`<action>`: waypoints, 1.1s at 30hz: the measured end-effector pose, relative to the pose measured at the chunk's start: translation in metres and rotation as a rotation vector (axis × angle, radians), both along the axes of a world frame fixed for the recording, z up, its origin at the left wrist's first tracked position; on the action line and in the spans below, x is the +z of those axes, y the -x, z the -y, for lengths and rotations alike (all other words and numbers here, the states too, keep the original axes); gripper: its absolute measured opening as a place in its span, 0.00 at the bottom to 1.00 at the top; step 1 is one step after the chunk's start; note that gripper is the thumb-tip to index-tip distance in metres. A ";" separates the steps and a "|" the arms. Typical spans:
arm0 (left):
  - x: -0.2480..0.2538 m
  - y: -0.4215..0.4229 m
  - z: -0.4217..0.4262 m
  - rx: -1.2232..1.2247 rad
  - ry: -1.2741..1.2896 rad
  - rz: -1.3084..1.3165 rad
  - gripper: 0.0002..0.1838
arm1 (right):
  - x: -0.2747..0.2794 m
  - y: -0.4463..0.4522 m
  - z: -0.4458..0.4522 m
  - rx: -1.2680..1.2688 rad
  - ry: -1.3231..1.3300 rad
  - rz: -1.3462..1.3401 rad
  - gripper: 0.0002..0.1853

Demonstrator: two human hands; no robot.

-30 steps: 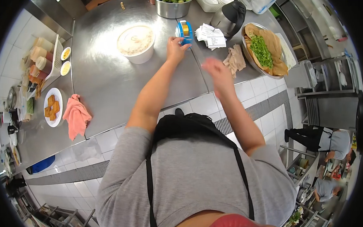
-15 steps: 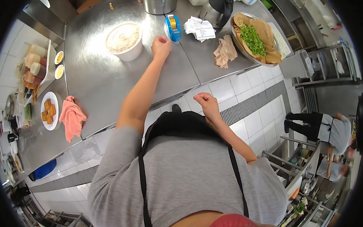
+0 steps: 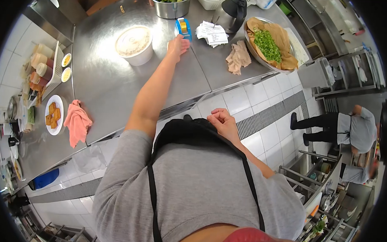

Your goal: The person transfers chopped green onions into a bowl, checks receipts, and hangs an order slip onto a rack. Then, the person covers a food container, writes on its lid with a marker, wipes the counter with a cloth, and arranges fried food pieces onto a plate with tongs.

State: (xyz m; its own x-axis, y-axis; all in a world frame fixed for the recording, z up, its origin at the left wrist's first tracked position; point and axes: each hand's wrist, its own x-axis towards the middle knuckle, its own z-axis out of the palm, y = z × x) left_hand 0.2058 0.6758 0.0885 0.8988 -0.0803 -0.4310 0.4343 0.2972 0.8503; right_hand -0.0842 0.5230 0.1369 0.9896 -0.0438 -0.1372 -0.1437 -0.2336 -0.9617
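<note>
At the near end of the blue tape dispenser [image 3: 183, 29], my left hand [image 3: 178, 47] has its fingers loosely extended and seems to touch it. My right hand [image 3: 223, 122] is near my waist, over the front of the black apron [image 3: 193, 131]. Its fingers are curled against the thumb; anything between them is too small to make out. A lidded white tub [image 3: 135, 46] stands on the steel counter left of my left hand. Papers [image 3: 212, 33] lie to the right of the dispenser, and a crumpled beige cloth [image 3: 238, 57] lies nearer the edge.
Back on the counter are a pot of green fruit [image 3: 170, 7] and a steel jug [image 3: 230, 13]. A bowl of chopped greens [image 3: 267, 45] is at right. At left are a plate of fried pieces [image 3: 54, 115] and a pink cloth [image 3: 77, 123]. Two people are at far right.
My right hand has come back from above the counter's edge to my waist, its fingers curled. My left hand drew back from the dispenser, then returned to it with fingers extended.
</note>
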 end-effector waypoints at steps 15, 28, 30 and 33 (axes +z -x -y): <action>0.009 -0.008 0.003 0.068 -1.083 0.505 0.08 | -0.009 -0.013 0.031 -0.040 0.121 -0.008 0.07; 0.074 0.036 -0.124 0.499 -0.279 0.752 0.08 | 0.029 -0.145 0.063 0.146 -0.238 -0.077 0.08; 0.088 0.042 -0.171 0.625 -0.229 0.689 0.08 | 0.039 -0.189 0.034 0.325 -0.191 -0.048 0.09; 0.084 0.039 -0.224 0.808 -0.210 0.516 0.07 | 0.050 -0.261 -0.025 0.442 -0.268 -0.073 0.09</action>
State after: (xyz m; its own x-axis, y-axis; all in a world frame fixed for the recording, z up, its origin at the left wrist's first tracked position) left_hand 0.1669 0.9002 0.1720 0.7315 0.6752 0.0947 -0.2729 0.1626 0.9482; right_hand 0.1769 0.5480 0.1867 0.8929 0.4224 -0.1559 -0.1559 -0.0347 -0.9872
